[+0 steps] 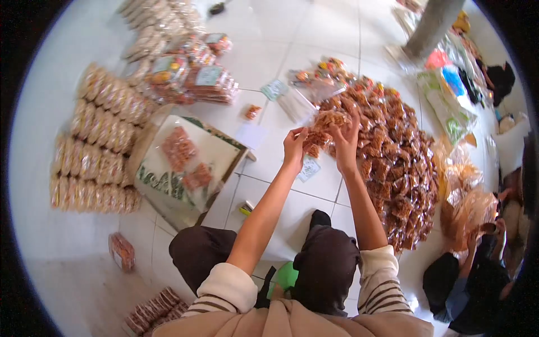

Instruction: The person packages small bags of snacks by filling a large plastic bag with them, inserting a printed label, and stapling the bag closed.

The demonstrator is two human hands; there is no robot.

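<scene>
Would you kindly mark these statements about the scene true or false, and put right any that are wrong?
1. The left hand and right hand are both on clear-bagged brown snacks. True.
2. The big heap of small brown snack packets lies to the left of both hands. False: it lies to their right.
3. A printed card lies on the floor tiles near the hands. True.
4. The person's sleeves are plain black. False: they are cream, with dark stripes.
5. The low table has reddish-brown packets on it. True.
6. The round pillar stands at the lower left of the view. False: it is at the upper right.
</scene>
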